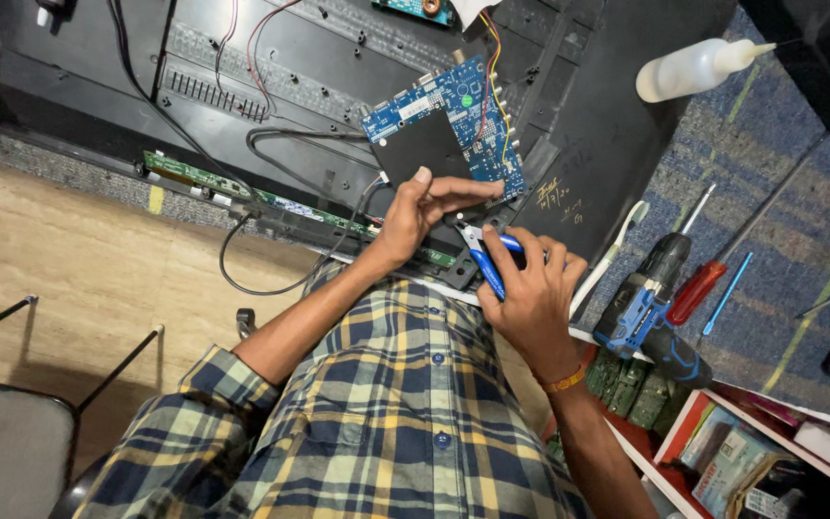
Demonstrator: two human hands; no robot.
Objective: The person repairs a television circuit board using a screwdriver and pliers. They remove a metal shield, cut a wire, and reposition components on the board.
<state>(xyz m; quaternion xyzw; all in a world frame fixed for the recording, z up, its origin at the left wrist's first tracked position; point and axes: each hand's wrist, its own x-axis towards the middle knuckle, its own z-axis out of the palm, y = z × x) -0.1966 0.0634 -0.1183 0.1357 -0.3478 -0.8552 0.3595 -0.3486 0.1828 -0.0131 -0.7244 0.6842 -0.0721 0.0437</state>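
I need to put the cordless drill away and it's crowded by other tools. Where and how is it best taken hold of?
Grip the cordless drill around its black handle, the waisted part between the blue body and the battery foot. Come from above: it lies flat on its side on the blue mat. The red-handled screwdriver lies close along one side and a white toothbrush along the other, so a sideways reach looks cramped.

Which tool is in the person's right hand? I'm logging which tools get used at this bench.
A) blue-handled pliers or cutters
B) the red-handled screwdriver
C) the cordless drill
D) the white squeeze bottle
A: the right hand grips the blue-handled pliers or cutters, tips toward the left hand by the blue circuit board; the red-handled screwdriver, cordless drill and white squeeze bottle lie untouched on the mat.
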